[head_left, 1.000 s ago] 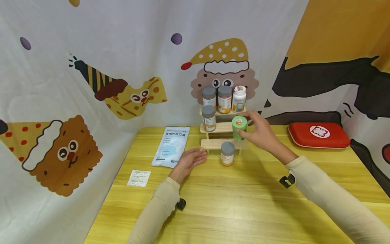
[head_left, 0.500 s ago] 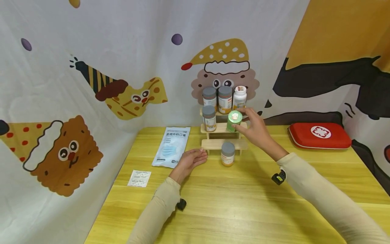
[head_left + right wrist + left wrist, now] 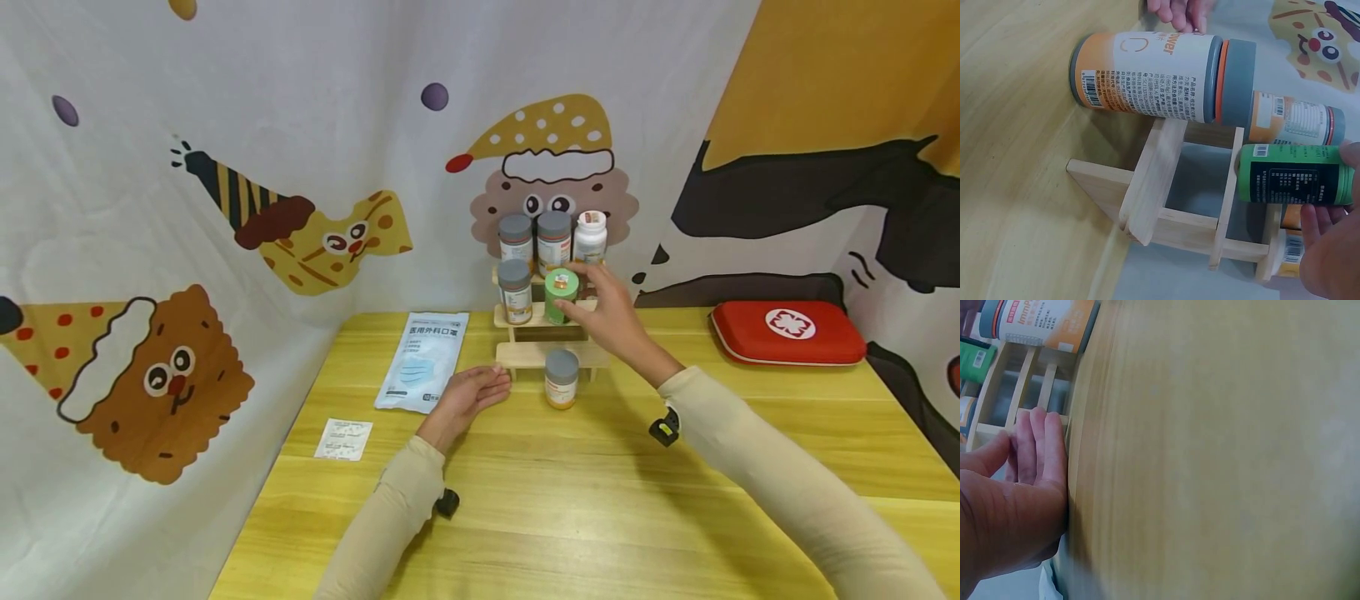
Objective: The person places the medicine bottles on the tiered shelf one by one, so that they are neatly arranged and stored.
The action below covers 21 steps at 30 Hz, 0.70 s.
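Note:
My right hand [image 3: 617,321] pinches a green bottle [image 3: 558,310] near its top, thumb in front. In the right wrist view the bottle's base meets the middle tier of the wooden stepped rack [image 3: 1154,175]. Beside it on that tier stands a grey-capped supplement bottle [image 3: 516,302]. My left hand [image 3: 467,400] lies at the left end of the rack's lowest tier, its fingers nearly straight and touching the wood. Another grey-capped bottle [image 3: 560,387] stands on the table in front of the rack.
On the top tier are two grey-capped bottles [image 3: 553,250] and a white bottle [image 3: 590,237]. A mask packet [image 3: 422,358] and a small white packet [image 3: 342,439] lie to the left. A red zip case [image 3: 787,333] lies to the right. A printed cloth hangs behind.
My right hand has carried the green bottle left from the rack's right end to a place over the middle tier, near the grey-capped bottle. The left hand has stayed still.

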Available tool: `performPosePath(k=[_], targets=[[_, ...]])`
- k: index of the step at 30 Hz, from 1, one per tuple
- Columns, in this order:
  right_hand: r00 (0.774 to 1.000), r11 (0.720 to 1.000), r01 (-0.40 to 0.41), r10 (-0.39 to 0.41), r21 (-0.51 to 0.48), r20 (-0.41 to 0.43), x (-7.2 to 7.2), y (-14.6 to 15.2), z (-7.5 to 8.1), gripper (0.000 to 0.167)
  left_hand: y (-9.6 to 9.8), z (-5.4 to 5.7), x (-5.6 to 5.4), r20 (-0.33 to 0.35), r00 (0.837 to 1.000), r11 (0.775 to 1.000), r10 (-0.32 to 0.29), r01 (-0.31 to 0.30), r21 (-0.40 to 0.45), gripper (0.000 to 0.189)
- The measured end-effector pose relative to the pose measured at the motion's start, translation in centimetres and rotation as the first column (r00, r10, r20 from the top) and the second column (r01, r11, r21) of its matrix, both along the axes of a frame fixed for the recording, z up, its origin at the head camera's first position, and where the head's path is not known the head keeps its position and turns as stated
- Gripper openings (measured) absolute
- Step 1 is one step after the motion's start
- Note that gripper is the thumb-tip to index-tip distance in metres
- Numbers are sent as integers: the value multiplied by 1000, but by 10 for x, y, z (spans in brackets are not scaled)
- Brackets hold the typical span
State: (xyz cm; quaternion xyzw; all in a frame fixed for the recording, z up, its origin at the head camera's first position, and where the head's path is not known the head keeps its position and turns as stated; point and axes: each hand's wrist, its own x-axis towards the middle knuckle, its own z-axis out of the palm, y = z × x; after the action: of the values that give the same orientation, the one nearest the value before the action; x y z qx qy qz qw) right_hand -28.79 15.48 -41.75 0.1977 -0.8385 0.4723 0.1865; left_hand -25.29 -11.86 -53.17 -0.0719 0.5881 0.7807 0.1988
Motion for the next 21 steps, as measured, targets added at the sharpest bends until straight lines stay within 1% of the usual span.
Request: performPosePath(k=[4, 13, 21], targets=[[1000, 1000, 10, -10, -13, 14, -5, -2, -2, 58, -1, 0, 0, -3, 1000, 1000, -2, 2, -3, 35], [998, 999, 50, -50, -2, 24, -15, -5, -3, 59, -2, -2, -1, 0, 1000, 1000, 2, -2, 1, 35], [995, 996, 92, -91, -17, 29, -16, -7, 1, 60, -1, -1, -1, -3, 1000, 1000, -3, 3, 4, 34]])
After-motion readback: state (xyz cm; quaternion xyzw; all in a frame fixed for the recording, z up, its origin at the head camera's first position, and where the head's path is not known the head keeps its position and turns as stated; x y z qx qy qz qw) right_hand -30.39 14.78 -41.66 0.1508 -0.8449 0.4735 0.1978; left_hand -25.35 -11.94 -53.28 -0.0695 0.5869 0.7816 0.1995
